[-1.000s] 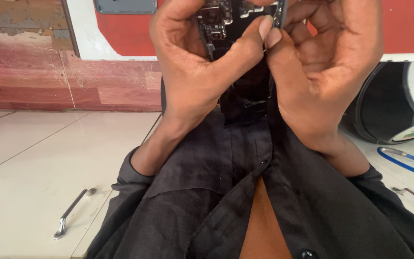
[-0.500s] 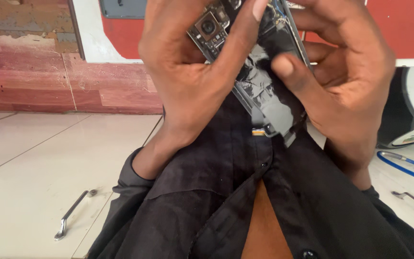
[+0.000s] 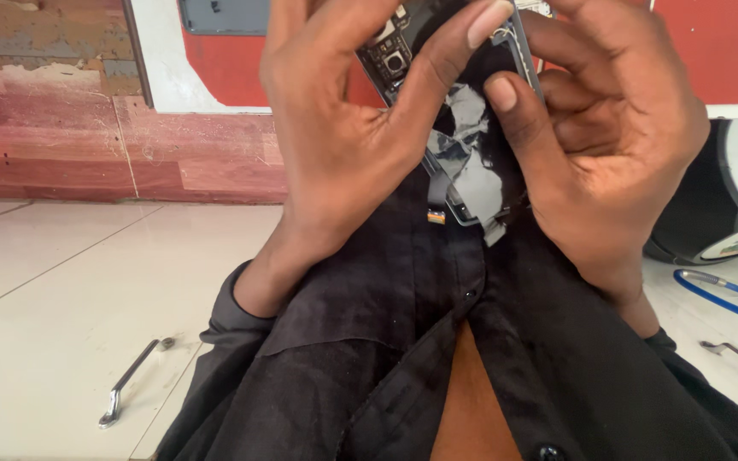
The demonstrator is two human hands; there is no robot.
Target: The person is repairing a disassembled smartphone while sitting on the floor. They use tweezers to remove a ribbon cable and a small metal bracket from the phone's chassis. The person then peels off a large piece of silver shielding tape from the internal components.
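Both hands hold an opened smartphone (image 3: pixel 471 162) close to my chest, its inner side facing me. Camera modules show near its top and crumpled black and silver foil lies over its middle. A small flex cable with an orange tip (image 3: pixel 435 213) hangs from its lower left. My left hand (image 3: pixel 343 145) grips the phone's left edge, thumb across the upper part. My right hand (image 3: pixel 608 154) grips the right edge, its thumb pressing on the foil. A black shirt covers my arms and lap.
A metal tool (image 3: pixel 134 380) lies on the pale tiled floor at lower left. Another slim metal tool (image 3: pixel 736 354) and a blue cable (image 3: pixel 719 294) lie at right. A dark rounded object (image 3: pixel 711 213) stands behind my right hand. A reddish wooden wall runs behind.
The phone was held high with little showing, then lowered and tilted so its inside faces me. My right thumb now presses lower on the foil.
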